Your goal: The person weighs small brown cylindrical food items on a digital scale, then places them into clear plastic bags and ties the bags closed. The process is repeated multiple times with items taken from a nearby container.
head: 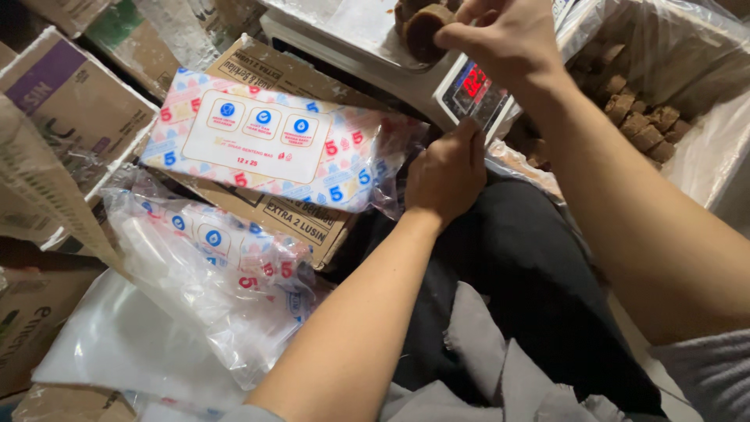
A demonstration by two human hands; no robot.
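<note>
Left hand (pixel 447 173), fist closed, rests by the scale (pixel 406 74); right hand (pixel 500 35) pinches a brown block (pixel 426 31). Set it centred on the pan.

White-and-pink flat packet (pixel 266 144) on brown carton (pixel 289 215); red-lit scale screen (pixel 473 81) beside.

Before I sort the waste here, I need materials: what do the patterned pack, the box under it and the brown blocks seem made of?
The patterned pack looks like thin glossy plastic film: it shines and crinkles at its edge. The box under it looks like matte brown corrugated cardboard, though the fluting isn't visible. The brown blocks look like a dense, dull, grainy pressed solid, possibly sugar; the right hand holds one.
</note>
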